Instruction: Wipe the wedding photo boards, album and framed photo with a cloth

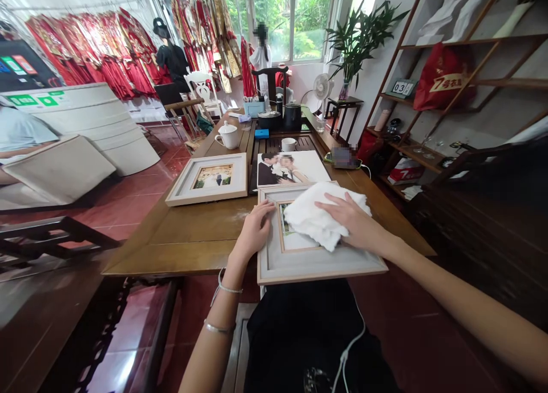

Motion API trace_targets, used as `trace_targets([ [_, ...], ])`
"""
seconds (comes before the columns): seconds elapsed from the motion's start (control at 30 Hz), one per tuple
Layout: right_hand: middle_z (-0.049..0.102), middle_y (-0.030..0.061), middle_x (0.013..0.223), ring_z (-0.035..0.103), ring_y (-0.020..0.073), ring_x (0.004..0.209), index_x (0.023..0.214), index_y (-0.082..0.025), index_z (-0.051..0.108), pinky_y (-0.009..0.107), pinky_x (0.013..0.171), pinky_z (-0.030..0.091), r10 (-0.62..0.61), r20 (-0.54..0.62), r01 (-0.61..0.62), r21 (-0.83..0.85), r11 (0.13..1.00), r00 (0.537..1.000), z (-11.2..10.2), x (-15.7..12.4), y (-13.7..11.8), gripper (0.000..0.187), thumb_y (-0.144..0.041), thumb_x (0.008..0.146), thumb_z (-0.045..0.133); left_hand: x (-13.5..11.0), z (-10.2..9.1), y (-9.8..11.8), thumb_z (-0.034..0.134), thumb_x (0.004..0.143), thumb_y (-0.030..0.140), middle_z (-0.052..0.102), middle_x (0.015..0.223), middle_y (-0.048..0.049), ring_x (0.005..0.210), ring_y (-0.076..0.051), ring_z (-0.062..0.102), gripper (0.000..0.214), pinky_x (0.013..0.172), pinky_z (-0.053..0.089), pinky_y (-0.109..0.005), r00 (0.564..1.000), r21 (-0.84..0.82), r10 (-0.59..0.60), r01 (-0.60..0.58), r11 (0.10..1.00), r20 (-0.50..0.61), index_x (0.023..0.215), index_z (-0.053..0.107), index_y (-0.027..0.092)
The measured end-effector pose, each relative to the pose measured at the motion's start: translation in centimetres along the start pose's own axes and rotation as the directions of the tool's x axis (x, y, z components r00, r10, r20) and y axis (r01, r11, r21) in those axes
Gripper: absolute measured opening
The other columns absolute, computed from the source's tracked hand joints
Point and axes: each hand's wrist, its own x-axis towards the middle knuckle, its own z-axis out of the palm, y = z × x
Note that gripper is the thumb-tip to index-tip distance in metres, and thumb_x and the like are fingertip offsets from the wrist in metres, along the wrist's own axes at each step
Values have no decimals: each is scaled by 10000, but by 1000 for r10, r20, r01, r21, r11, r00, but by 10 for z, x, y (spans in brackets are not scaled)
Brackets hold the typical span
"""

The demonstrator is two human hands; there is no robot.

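A picture frame with a pale wooden rim and a small photo inside lies at the near edge of the wooden table. My left hand grips its left side, fingers bent over the rim. Under my right hand is a white cloth, bunched and pressed on the frame's face with the fingers over it. The cloth hides much of the inner photo. Just behind lies a wedding photo print of a couple. A second framed photo rests farther left on the table.
On the wooden table stand a white lidded teapot, a white cup, a blue box and a dark pot. A phone with a cable lies at the right. Shelves flank the right; other people are in the background.
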Motion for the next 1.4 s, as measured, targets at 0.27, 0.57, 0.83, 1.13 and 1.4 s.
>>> trace_targets([
  [0.27,435,150,1481,264,372,1422,1414,-161,426,768,1051,151,36,11,-36,9,999,999,15,70,-20,732,3,702,460,2,6,6,361,904,97,581,1306,-128,1253,-250,515,410,1080,397,-463,996,65,8,-2,998,-86,1278,501,190],
  [0.57,393,133,1511,141,356,1464,1441,-167,393,755,1066,60,-41,179,0,224,975,983,14,64,-35,805,-8,656,463,-2,15,17,311,858,28,507,1162,-153,1134,-235,500,377,1030,398,-416,985,19,-44,48,999,-167,1202,419,140],
  [0.83,432,146,1484,209,287,1458,1409,-183,445,648,1140,73,-101,206,28,330,944,973,-9,12,-38,710,-64,711,495,-7,19,14,397,830,35,508,1140,-125,1123,-228,517,328,1003,421,-409,990,-46,-59,54,998,-127,1124,385,179],
  [1.13,458,61,1478,178,255,1468,1395,-227,453,594,1180,73,-277,270,194,298,935,922,-30,-44,-56,631,-78,784,506,-6,17,14,349,763,-50,583,1195,-141,1243,-265,504,432,1070,386,-475,994,-20,-57,55,998,-88,1101,479,186],
  [1.4,514,30,1435,284,288,1433,1450,-305,373,666,1151,129,-124,125,121,30,992,984,-38,-86,-36,803,-14,707,465,-3,13,11,347,797,-36,653,1201,-94,1367,-263,410,429,1177,239,-514,1000,61,-1,2,998,-13,1088,551,205],
])
